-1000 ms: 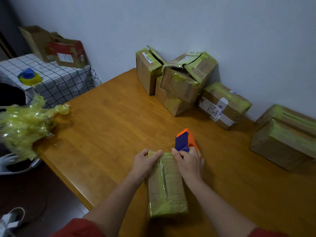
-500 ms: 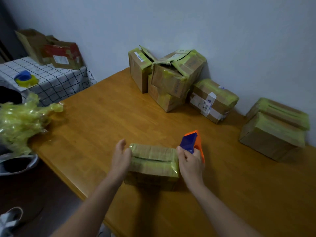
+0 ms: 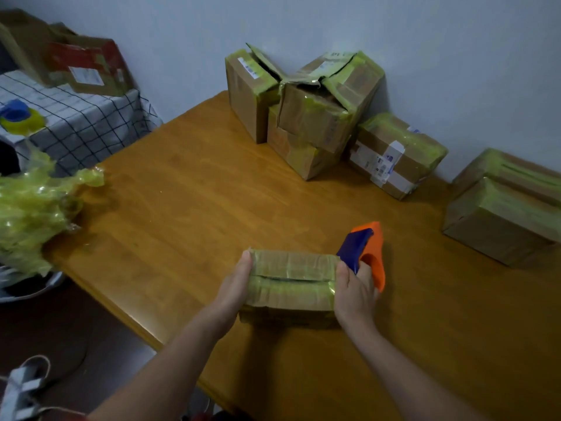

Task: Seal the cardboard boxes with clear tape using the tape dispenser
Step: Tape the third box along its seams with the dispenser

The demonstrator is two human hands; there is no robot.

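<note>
Lying crosswise on the bench (image 3: 182, 214), the box (image 3: 291, 284) sits between the two hands, its taped top seam running from one hand to the other. The left hand (image 3: 233, 288) is against the box's left end and the right hand (image 3: 356, 296) against its right end. The tape dispenser (image 3: 364, 253), with its orange body and blue front, rises just beyond the box's right far corner.

A second ago the box pointed away from the person, with both hands on its far end. Half a second ago it already lay crosswise, but the left hand was just apart from it; now that hand touches the end face.

The left fingers (image 3: 246, 262) are straight and together, laid flat on the cardboard and holding nothing. The right hand grips the tape dispenser, with its thumb on the blue part and its other fingers mostly hidden round the orange handle. The edge of its palm presses the box's right end. Other taped boxes (image 3: 309, 123) are piled by the wall, well apart from the hands.
</note>
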